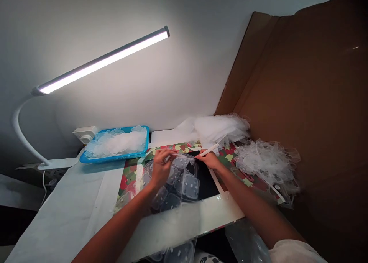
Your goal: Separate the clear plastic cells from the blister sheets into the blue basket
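Closed around one slim white tool (209,150), the fingers of the right hand (211,160) hold it at a slant, its lower end at the upper right part of one clear sheet (184,182). The left hand (161,166) is bent over the sheet's upper edge, thumb and fingers close together; whether they pinch the sheet cannot be told.

The one sheet, printed with rounded shapes and small pale marks, lies over one black surface (207,182) and runs down across one pale strip (184,219), past its near edge. The overlapping shapes are too many to count. Beneath is one patterned cover (129,175) in red, green and yellow.

One blue basket (148,142) stands at the back left, filled with an uncountable pile of frosted pieces (120,142). Two white heaps lie beyond the hands: one of soft sheets (220,127) at the back, one of tangled scraps (264,159) to the right. One lit lamp (106,61) reaches over from the left, near one white box (85,134) behind the basket. One large cardboard panel (301,94) rises at the right.
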Action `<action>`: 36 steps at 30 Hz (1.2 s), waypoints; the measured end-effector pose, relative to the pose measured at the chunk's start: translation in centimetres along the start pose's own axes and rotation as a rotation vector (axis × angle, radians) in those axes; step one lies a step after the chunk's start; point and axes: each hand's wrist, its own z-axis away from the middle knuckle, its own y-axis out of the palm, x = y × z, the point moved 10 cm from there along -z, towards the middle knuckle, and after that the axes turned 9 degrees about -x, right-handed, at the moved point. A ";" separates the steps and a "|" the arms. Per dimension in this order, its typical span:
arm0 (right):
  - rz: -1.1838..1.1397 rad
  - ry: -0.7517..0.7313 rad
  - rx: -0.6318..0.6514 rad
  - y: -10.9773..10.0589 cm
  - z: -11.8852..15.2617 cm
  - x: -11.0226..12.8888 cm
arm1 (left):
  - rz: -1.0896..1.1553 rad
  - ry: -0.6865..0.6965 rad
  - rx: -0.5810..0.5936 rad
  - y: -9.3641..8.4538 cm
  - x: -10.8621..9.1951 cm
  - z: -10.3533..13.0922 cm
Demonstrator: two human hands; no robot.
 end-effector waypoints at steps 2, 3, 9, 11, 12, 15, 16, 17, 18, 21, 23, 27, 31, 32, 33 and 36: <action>0.018 -0.013 -0.005 -0.6 -0.1 0.0 | 0.075 -0.127 -0.133 -3.3 2.0 -1.2; 0.023 -0.018 -0.007 -1.0 -0.2 0.0 | 0.104 -0.181 -0.162 -4.4 2.9 -1.7; 0.011 -0.124 -0.218 -3.2 0.5 3.1 | -0.112 -0.249 0.215 -3.0 5.3 -1.2; -0.041 -0.230 -0.190 -1.3 1.6 5.3 | -0.191 -0.235 0.273 -1.9 5.2 0.1; -0.057 -0.278 -0.115 0.4 2.3 6.2 | -0.217 -0.216 0.288 -1.3 5.0 0.7; 0.015 -0.373 0.066 5.1 4.2 7.3 | -0.422 -0.025 0.412 0.9 3.6 3.1; 0.052 -0.396 0.057 5.8 4.6 7.2 | -0.522 0.056 0.479 1.7 3.3 3.9; 0.078 -0.412 0.030 6.0 4.8 7.0 | -0.621 0.126 0.550 2.3 3.3 4.8; 0.088 -0.421 0.003 6.1 5.0 6.7 | -0.707 0.172 0.609 2.8 3.4 5.4; 0.075 -0.445 -0.015 6.1 5.4 6.4 | -0.822 0.207 0.688 3.0 3.8 6.2; 0.081 -0.458 -0.008 6.3 5.6 6.6 | -0.833 0.221 0.693 2.9 3.6 6.1; 0.123 -0.465 -0.034 6.6 5.8 7.1 | -0.823 0.195 0.700 2.9 3.6 6.1; 0.197 -0.486 -0.001 7.1 6.1 6.9 | -0.821 0.152 0.712 3.0 4.1 6.3; 0.211 -0.495 0.019 7.3 6.2 6.8 | -0.820 0.152 0.712 3.0 4.1 6.3; 0.224 -0.501 0.035 7.4 6.3 6.7 | -0.818 0.156 0.717 3.0 4.1 6.4; 0.312 -0.548 0.041 7.9 6.6 6.8 | -0.807 0.163 0.750 3.1 4.1 6.6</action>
